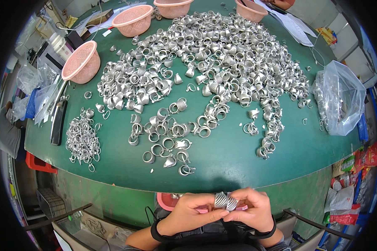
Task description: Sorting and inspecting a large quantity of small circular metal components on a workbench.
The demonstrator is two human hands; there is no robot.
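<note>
In front of my body, just off the table's near edge, my left hand [189,213] and my right hand [253,209] meet with fingers closed. Between my left thumb and fingers is a silvery metal ring [220,200] with slanted ribs. A second ribbed ring [232,203] sits in my right fingertips, against the first one. Below my hands a pink basket [166,201] rests at my lap, partly hidden by them. On the green table [222,167] lies a large heap of similar ribbed rings [238,54], with looser ones [167,125] spread toward me.
A small pile of thin rings [83,140] lies at left, near a black-handled tool [58,121]. Pink baskets, one tilted [81,62], line the far and left edges. A clear plastic bag [339,98] of parts stands at right. Papers [293,27] lie at the back.
</note>
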